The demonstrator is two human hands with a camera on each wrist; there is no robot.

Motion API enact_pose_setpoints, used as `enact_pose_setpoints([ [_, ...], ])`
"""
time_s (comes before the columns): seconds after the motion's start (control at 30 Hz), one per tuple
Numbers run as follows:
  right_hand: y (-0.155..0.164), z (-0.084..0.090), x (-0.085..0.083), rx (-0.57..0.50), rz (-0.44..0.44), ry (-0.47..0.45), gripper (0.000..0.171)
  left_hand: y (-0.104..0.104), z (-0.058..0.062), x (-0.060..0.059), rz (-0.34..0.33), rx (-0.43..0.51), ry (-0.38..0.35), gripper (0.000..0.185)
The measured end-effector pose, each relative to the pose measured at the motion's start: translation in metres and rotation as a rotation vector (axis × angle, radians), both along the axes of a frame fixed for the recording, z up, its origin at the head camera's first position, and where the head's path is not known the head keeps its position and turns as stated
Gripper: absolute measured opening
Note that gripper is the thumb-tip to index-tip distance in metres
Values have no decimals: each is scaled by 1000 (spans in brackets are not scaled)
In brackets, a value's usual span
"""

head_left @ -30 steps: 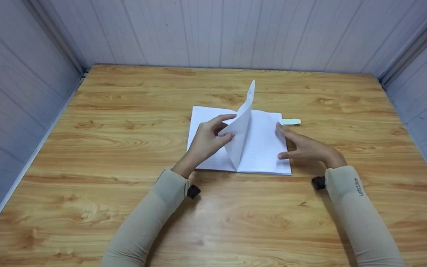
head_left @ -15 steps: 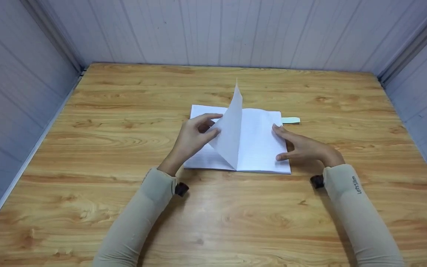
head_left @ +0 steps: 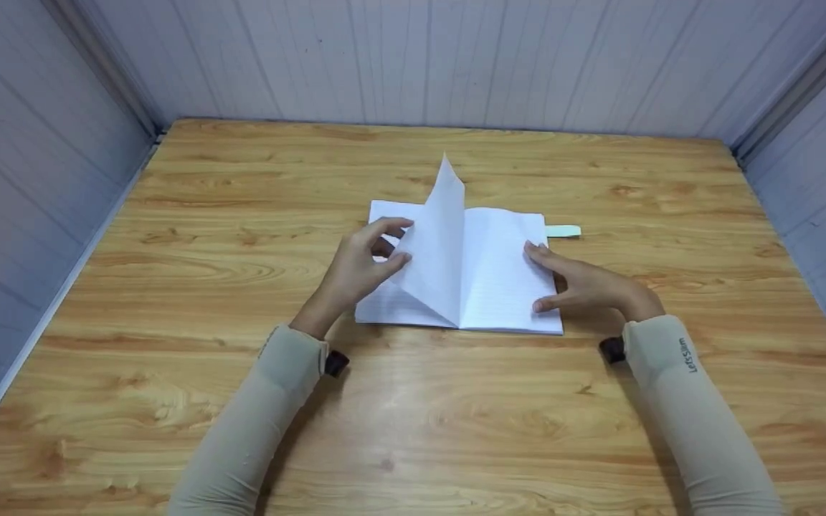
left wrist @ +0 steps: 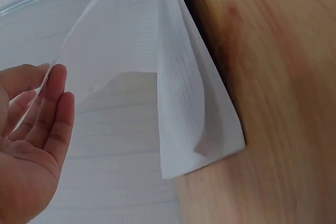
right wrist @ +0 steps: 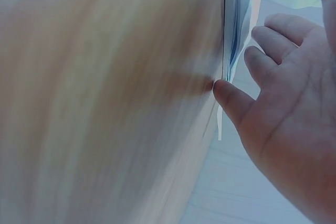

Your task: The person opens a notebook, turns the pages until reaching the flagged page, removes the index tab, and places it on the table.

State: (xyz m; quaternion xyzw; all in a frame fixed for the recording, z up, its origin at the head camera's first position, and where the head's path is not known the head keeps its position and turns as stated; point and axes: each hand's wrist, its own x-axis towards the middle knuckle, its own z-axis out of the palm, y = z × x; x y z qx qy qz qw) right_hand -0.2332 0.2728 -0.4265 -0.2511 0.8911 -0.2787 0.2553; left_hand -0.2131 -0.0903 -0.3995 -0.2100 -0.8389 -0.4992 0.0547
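Note:
An open lined notebook point(head_left: 502, 276) lies on the table, one page point(head_left: 436, 244) raised from its spine and leaning left. My left hand point(head_left: 352, 269) pinches that page by its outer edge; in the left wrist view the sheet point(left wrist: 121, 30) passes between thumb and fingers of the hand point(left wrist: 37, 135). At the notebook's right edge rests my right hand point(head_left: 592, 287), fingers spread and fairly straight over the right page. The right wrist view shows this hand point(right wrist: 294, 98) beside the notebook's edge point(right wrist: 236, 24). A pale green strip point(head_left: 563, 231) sticks out from the notebook's right side.
The wooden table point(head_left: 413, 416) runs back to a white panelled wall point(head_left: 427, 64), with similar panels on the left and right. Dark wrist cameras sit under both sleeves, the left one point(head_left: 336, 363) and the right one point(head_left: 611, 350).
My left hand has moved left, bringing the pinched page from nearly upright over the spine to a leftward lean. The right hand has stayed almost still at the notebook's right edge.

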Motion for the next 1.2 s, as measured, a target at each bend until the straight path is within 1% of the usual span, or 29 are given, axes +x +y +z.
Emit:
enact_pose_setpoints([
  [0.1, -1, 1, 1, -3, 3, 1, 103, -4, -3, -2, -39, -27, 51, 43],
  [0.2, -2, 1, 1, 1, 5, 0, 104, -8, -6, -4, -61, -90, 104, 46],
  [0.3, -2, 1, 1, 2, 12, -3, 105, -13, -9, -5, -80, -171, 119, 48],
  [0.37, -2, 1, 2, 4, 15, -8, 106, -16, -10, -6, -105, -222, 110, 49],
  [0.4, -2, 1, 2, 5, 16, -9, 106, -17, -10, -6, -120, -245, 98, 49],
  [0.5, -2, -1, 2, 10, 26, -6, 107, -21, -10, -6, -164, -314, 28, 51],
  [0.6, -1, -2, 2, 19, 31, -3, 108, -25, -11, -6, -198, -380, -60, 54],
  [0.73, -1, -2, 2, 30, 32, -17, 108, -28, -13, -8, -232, -443, -170, 60],
  [0.87, -2, 0, 2, 45, 33, -36, 109, -31, -16, -10, -258, -513, -250, 66],
  [0.9, -2, 1, 1, 49, 33, -41, 109, -32, -17, -11, -262, -533, -266, 67],
  [1.03, -2, 3, 1, 66, 33, -62, 109, -33, -19, -13, -284, -598, -292, 71],
  [1.13, -2, 4, 1, 78, 34, -76, 109, -34, -20, -14, -308, -630, -305, 74],
  [1.2, -2, 4, 0, 84, 38, -81, 109, -36, -21, -15, -330, -637, -329, 74],
])
